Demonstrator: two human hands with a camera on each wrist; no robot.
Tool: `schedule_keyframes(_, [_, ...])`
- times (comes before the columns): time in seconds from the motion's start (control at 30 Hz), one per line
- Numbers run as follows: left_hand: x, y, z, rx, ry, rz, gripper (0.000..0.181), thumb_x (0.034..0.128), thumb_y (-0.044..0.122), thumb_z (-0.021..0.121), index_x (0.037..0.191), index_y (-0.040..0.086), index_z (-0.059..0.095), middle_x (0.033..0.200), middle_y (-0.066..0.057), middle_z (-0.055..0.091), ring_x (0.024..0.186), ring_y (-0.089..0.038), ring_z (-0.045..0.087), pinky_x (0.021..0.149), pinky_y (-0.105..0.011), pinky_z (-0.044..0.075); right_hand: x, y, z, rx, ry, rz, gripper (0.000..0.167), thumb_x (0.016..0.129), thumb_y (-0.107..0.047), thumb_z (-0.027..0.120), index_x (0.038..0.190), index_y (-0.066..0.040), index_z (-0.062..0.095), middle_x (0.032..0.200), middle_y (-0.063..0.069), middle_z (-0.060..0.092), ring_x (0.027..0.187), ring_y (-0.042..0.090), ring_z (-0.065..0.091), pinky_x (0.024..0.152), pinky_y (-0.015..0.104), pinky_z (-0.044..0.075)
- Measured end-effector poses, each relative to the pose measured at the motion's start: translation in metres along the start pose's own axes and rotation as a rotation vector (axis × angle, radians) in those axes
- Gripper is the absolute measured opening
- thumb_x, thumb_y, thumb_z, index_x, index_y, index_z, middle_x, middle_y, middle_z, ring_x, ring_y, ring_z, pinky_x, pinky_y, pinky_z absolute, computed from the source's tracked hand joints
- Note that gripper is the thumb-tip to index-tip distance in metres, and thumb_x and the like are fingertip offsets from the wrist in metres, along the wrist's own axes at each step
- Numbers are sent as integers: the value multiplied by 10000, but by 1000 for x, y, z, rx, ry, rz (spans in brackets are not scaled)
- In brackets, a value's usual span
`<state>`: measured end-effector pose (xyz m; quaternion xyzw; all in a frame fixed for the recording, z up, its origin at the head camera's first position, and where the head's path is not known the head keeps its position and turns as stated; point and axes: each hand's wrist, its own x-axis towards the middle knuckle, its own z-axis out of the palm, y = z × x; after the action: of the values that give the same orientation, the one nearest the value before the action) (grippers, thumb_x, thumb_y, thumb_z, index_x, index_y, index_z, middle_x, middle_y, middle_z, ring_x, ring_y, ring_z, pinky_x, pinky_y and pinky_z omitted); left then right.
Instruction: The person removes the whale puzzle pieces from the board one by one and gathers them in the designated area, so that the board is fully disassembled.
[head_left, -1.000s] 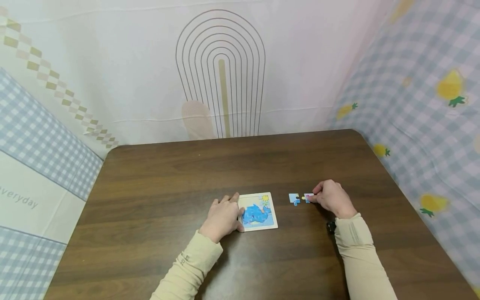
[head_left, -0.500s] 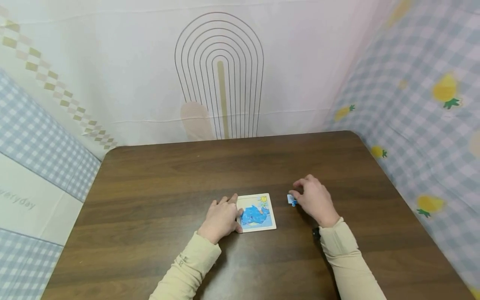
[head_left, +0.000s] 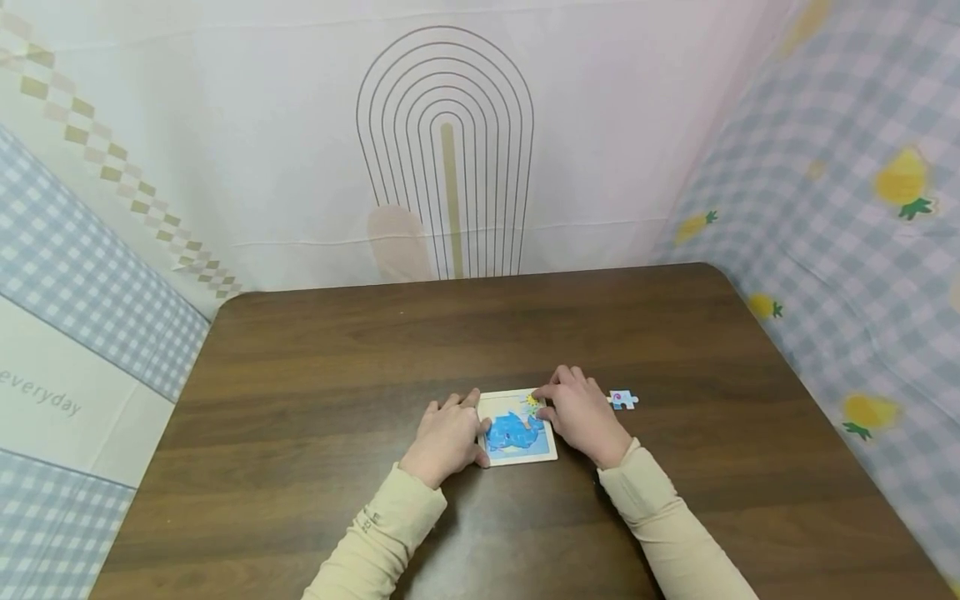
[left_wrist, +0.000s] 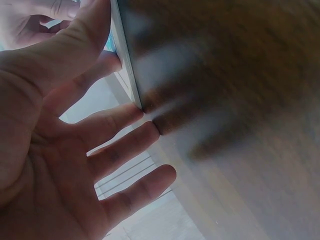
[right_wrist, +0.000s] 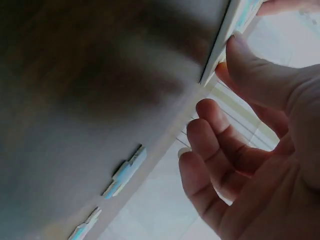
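A wooden tray puzzle [head_left: 491, 460] with a blue whale picture lies flat, pale along its upper left. My left hand [head_left: 444, 442] rests along its left side, fingers straight and spread; in the left wrist view its thumb and fingertips touch the rim. My right hand [head_left: 588, 417] reaches the upper right of the tray with thumb and index finger, beside the yellow sun. The other fingers bend loosely. Whether it pinches anything is hidden. A loose puzzle piece [head_left: 623, 400] with a pink mark lies to the right. In the right wrist view another loose piece [right_wrist: 125, 171] lies nearer the tray.
The brown wooden table [head_left: 337, 350] has rounded far corners. A pale patterned cloth [head_left: 300, 150] hangs behind it, and a checked cloth [head_left: 825, 250] with yellow fruit prints hangs along the right side.
My right hand has left the loose pink-marked piece and moved left to the tray's right side. The left hand stays on the tray's left side.
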<state>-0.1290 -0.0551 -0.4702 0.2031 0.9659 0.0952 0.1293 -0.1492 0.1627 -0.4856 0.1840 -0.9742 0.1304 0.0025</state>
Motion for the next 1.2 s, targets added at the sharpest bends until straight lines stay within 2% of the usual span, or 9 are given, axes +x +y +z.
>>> schedule_keyframes(0.27, [2, 0, 1, 2, 5, -6, 533, 710, 408, 834, 1193, 210, 722, 1506, -123, 403, 1304, -321, 436, 1002, -555, 344, 3, -9, -2, -157, 22, 7, 212, 792, -259, 806, 995, -201, 791, 921, 38, 574, 885, 253, 494, 745, 450, 430])
schedule_keyframes(0.43, [3, 1, 2, -3, 2, -12, 491, 715, 409, 832, 1156, 211, 743, 1505, -121, 406, 1310, -323, 431, 1005, -554, 341, 6, -15, -3, -200, 16, -8, 180, 775, -232, 815, 947, -182, 799, 909, 42, 581, 882, 253, 483, 745, 448, 419])
schedule_keyframes(0.73, [2, 1, 2, -15, 20, -9, 244, 702, 403, 844, 834, 202, 802, 1490, -129, 425, 1294, -321, 447, 983, -542, 356, 8, -17, -2, -225, 32, -32, 153, 753, -236, 828, 896, -190, 799, 892, 32, 594, 864, 244, 476, 739, 446, 420])
schedule_keyframes(0.87, [2, 0, 2, -21, 12, -9, 253, 707, 400, 840, 863, 204, 805, 1494, -128, 420, 1304, -326, 438, 987, -547, 353, 8, -18, -3, -238, 16, -15, 164, 752, -257, 829, 907, -209, 802, 892, 28, 606, 863, 244, 485, 728, 442, 420])
schedule_keyframes(1.07, [1, 0, 2, -15, 24, -11, 207, 709, 403, 839, 766, 211, 788, 1491, -126, 425, 1291, -319, 450, 988, -547, 356, 11, -20, -4, -219, 18, -2, 180, 732, -252, 836, 900, -199, 802, 894, 27, 622, 859, 251, 503, 722, 445, 419])
schedule_keyframes(1.2, [1, 0, 3, -18, 22, -13, 326, 706, 404, 842, 956, 198, 804, 1491, -121, 427, 1287, -315, 452, 989, -548, 354, 12, -19, -2, -207, 22, 13, 192, 726, -244, 843, 899, -180, 790, 895, 25, 632, 862, 256, 521, 732, 453, 431])
